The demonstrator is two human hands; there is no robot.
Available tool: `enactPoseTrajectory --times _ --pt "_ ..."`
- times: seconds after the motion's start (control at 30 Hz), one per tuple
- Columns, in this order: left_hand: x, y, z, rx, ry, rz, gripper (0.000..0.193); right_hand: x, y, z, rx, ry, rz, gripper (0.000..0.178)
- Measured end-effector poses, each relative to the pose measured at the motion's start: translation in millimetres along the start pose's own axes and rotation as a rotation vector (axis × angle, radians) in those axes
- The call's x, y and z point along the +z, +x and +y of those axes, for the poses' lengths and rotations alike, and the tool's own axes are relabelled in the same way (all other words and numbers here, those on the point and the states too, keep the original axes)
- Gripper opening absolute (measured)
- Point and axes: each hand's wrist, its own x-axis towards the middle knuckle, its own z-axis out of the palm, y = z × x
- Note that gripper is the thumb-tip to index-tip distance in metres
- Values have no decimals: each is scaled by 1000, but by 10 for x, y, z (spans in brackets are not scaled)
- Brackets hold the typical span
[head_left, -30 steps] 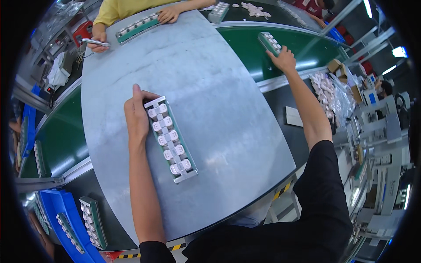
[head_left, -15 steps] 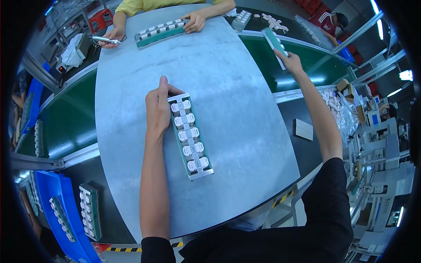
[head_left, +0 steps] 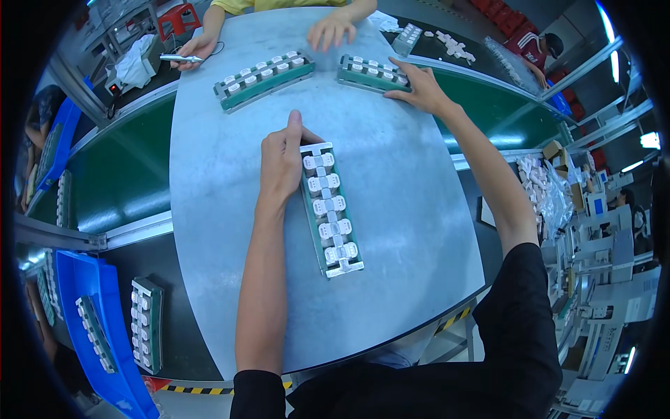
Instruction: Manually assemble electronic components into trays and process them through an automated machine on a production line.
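Observation:
My left hand [head_left: 280,159] grips the far end of a long green-and-metal rack [head_left: 312,215], its thumb pointing up. White rounded pieces [head_left: 329,206] sit in a row along that rack, with pale grey parts between them. At the table's far right, my right hand [head_left: 423,89] is closed on the right end of a second green rack [head_left: 368,80], which also bears white pieces. A third such rack [head_left: 269,84] lies to its left, tilted, in front of a co-worker. One co-worker hand [head_left: 332,29] hovers open above the gap between those two racks.
The co-worker's other hand [head_left: 202,45] holds a slim pen-like tool [head_left: 180,58] with a cable. Green conveyor belts [head_left: 132,157] run on both sides of the grey table [head_left: 391,209]. At left, a blue bin [head_left: 105,297] holds a rack, and another rack [head_left: 146,325] stands beside it.
My right hand has brought its rack from above the right conveyor onto the table's far side. The co-worker's hand has let go of the third rack. My left hand still grips its rack.

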Motion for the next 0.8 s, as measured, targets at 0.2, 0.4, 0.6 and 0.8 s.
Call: enactPoseTrajectory --times 0.2,0.4,0.6,0.8 --pt "-12 11 -39 -18 -15 -8 72 -15 578 -555 -104 -381 192 69" --pt "-49 -15 7 -25 31 -11 74 -145 766 -1658 -8 -256 68 42" --pt "8 4 6 -8 60 -53 69 323 1329 -2035 -574 -68 446 71" --pt "22 -2 -60 112 -66 -80 42 350 1245 -2034 -366 -66 -66 76"
